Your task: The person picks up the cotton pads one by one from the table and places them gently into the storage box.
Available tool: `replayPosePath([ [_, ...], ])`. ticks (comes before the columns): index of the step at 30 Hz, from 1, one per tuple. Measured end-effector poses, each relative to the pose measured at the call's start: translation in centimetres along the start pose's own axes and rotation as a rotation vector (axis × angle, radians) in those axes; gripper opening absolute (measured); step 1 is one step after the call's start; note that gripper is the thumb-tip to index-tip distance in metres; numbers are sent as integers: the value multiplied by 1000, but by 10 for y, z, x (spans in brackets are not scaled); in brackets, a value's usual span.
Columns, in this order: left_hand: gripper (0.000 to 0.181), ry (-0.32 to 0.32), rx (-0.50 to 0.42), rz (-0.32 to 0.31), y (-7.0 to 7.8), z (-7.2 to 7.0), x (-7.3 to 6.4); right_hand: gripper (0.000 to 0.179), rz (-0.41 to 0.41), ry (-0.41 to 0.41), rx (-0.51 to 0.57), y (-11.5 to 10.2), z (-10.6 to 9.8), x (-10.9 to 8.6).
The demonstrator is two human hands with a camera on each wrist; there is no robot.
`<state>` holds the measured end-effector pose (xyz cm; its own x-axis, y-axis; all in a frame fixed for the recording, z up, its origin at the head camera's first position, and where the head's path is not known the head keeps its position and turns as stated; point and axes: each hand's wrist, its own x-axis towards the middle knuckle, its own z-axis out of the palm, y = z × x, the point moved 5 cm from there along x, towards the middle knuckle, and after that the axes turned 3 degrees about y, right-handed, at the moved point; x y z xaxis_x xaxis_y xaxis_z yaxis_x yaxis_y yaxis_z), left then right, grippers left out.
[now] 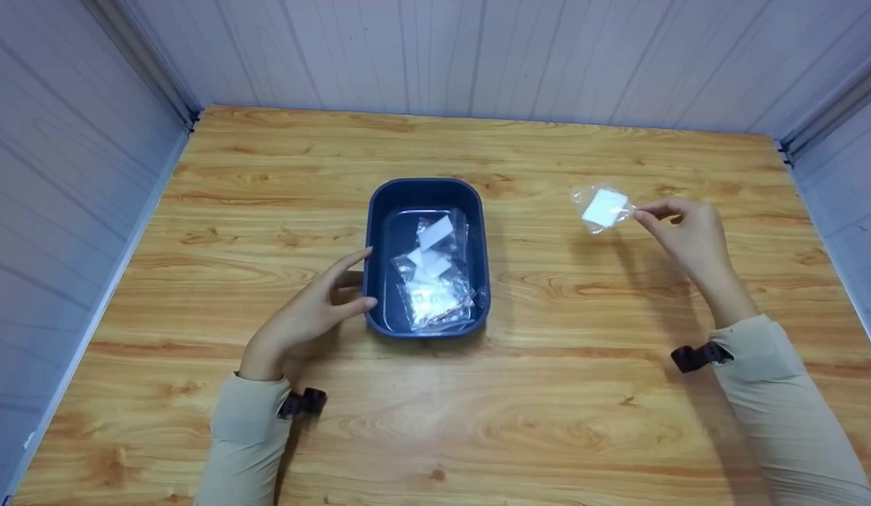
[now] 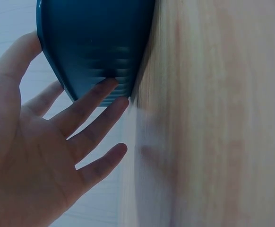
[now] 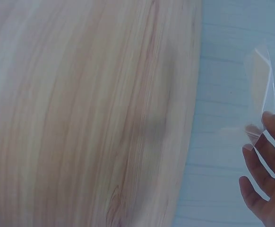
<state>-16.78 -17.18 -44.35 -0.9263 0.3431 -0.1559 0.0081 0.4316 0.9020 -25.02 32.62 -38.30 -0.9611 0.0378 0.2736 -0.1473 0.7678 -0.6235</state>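
A dark blue rectangular bin [image 1: 427, 329] stands mid-table, holding several clear plastic bags [image 1: 435, 295] with white pieces in them. My left hand [image 1: 305, 316] is at the bin's left side, its thumb and a finger touching the rim. In the left wrist view the fingers of the left hand [image 2: 47, 137] are spread and fairly straight along the outside of the bin [image 2: 95, 42]. Between thumb and fingertips, my right hand [image 1: 692, 235] pinches the edge of a small clear plastic bag [image 1: 604, 209] with a white square inside. That bag [image 3: 260, 85] is raised above the table, right of the bin.
The wood-grain table [image 1: 547, 407] is bounded by a pale panelled wall [image 1: 442, 56] behind and panels at left and right. A dark wrist mount [image 1: 697, 357] sticks out from the right sleeve, and another [image 1: 303, 402] from the left sleeve.
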Motion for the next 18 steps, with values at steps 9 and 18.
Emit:
replayPosePath([
  [9, 74, -1, -34, 15, 1, 0, 0, 29, -49, 8, 7, -13, 3, -12],
  [18, 76, -6, -33, 23, 1, 0, 0, 24, -125, 10, 33, -33, 5, -23],
])
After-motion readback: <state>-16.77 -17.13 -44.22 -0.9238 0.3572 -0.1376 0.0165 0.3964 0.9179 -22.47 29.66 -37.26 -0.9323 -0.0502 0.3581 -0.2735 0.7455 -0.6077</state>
